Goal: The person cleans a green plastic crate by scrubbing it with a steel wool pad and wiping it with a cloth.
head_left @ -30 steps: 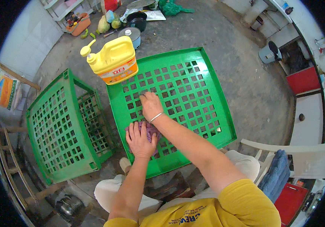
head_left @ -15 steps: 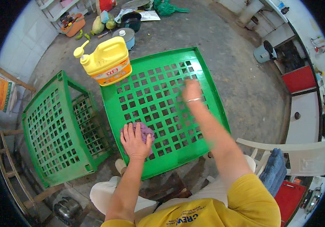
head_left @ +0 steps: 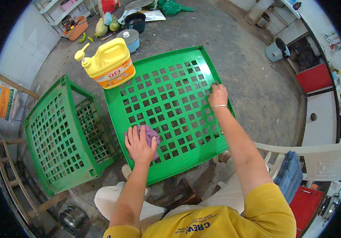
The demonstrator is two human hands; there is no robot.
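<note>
A green plastic rack panel with a grid of square holes lies in front of me. My left hand is laid over a crumpled purple cloth on its near left part, fingers curving round it. On the right rim, my right hand is closed, with a bit of something small and greyish showing at its fingers; its kind cannot be made out. A yellow pump jug with an orange label stands at the far left corner of the panel.
Another green rack piece stands at left, beside a wooden ladder-like frame. Behind the jug are a blue lidded pot and a black bucket. A white chair with a blue cloth is at right.
My right hand has moved right and slightly nearer, from over the holes to the right rim. My left hand stays on the purple cloth.
</note>
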